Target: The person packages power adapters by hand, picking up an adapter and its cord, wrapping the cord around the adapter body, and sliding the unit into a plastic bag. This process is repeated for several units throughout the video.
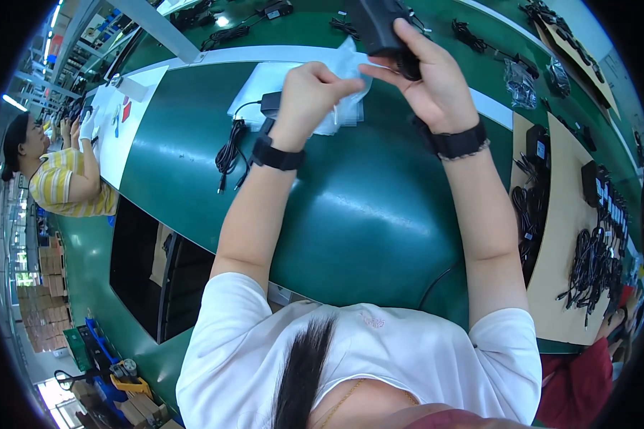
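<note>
My right hand point(436, 86) is raised over the far side of the green table and grips a black power adapter point(376, 28); a dark cable bundle shows under its fingers. My left hand point(311, 96) is closed in a pinch at the raised edge of a clear plastic bag point(349, 61), close to my right fingertips. More clear bags point(254, 84) lie flat in a stack behind and below that hand. Beside my left wrist, another black adapter point(270, 104) rests on the table, its coiled cable point(229, 154) trailing toward me.
Cardboard sheets point(562, 236) at the right bear rows of adapters point(601, 186) and bundled cables point(587, 264). Several adapters lie along the far green surface beyond a pale rail point(229, 55). A person in a yellow striped top point(64, 182) works at the left; a red sleeve point(579, 386) shows lower right.
</note>
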Demonstrator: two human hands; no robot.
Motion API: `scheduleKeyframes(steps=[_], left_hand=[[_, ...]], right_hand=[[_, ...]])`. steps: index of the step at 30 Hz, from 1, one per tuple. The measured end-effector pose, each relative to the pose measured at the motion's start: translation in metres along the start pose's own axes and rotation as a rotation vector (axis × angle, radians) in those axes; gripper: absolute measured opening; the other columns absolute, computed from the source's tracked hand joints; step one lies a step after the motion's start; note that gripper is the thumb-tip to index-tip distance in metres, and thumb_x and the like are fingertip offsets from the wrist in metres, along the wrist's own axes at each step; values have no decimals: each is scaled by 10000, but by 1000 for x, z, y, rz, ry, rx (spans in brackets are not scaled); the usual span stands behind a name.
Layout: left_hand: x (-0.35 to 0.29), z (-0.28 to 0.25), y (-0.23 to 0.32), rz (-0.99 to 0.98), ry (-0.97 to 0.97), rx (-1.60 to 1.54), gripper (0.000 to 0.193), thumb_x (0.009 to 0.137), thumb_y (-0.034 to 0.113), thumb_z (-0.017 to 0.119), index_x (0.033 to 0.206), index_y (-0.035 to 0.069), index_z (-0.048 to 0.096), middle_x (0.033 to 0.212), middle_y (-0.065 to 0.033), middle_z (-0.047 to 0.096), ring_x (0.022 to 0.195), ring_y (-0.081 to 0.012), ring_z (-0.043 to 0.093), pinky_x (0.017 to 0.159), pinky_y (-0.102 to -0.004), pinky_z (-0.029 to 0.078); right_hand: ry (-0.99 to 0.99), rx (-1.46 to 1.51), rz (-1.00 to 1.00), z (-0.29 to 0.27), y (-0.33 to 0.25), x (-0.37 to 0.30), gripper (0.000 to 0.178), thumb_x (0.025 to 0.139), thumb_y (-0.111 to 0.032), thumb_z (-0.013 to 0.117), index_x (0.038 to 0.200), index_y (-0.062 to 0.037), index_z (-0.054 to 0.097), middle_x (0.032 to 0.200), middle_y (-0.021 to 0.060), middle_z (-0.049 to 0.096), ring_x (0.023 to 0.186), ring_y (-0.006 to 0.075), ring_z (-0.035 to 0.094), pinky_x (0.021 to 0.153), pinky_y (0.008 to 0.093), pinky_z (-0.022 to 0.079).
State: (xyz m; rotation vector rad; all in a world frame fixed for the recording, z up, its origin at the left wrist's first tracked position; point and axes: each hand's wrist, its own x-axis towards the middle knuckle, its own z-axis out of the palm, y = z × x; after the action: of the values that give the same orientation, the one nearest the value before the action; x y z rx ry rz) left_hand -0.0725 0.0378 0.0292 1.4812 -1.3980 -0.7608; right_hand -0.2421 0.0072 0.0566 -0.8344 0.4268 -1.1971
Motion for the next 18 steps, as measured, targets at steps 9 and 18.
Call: scheduleKeyframes(steps=[9, 18], left_hand=[[-4, 17, -12, 105, 130, 72, 399, 599, 263, 790, 539, 23, 477, 516, -48, 511, 478, -123, 461, 467, -258, 392], [8, 3, -16, -57, 190, -417, 289, 770, 248, 670, 705, 19, 506, 526, -17, 495, 415, -78, 439, 392, -208, 344]], right_hand=[[144, -301, -15, -17, 23, 17, 319, 823, -234, 616, 1013, 15, 555, 886, 102, 608, 789, 187, 606, 676, 324, 505], [-66, -1130, -405, -4, 17, 6, 494, 729, -248, 694, 1113, 20, 536, 878, 92, 609, 737, 150, 592, 668, 265, 486]])
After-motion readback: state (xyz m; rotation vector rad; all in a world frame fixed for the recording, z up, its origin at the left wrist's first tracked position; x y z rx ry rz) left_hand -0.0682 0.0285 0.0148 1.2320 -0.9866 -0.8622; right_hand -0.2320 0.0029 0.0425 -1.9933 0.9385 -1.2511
